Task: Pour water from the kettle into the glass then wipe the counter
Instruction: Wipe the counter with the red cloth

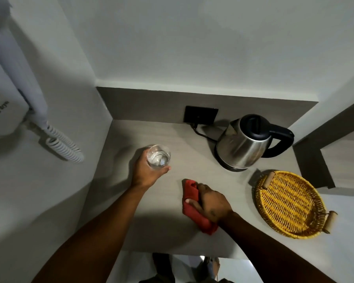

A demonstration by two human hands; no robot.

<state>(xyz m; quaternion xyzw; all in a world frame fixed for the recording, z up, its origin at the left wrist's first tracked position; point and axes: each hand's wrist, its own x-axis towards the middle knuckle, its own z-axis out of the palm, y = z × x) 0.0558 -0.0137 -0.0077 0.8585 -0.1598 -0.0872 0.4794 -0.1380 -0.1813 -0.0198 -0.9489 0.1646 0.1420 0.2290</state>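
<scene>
A clear glass (158, 157) with water in it is gripped by my left hand (145, 170) at the left of the grey counter (131, 135); whether it rests on the counter or is lifted I cannot tell. My right hand (211, 203) presses a folded red cloth (190, 195) flat on the counter near its front middle. The steel kettle (243, 146) with a black lid and handle stands upright on its base at the back right, apart from both hands.
A yellow wicker tray (290, 203) lies at the front right. A black wall socket (200, 115) with the kettle's cord is behind the kettle. A wall-mounted hair dryer (12, 92) with a coiled cord hangs on the left wall. The counter's front edge runs below my forearms.
</scene>
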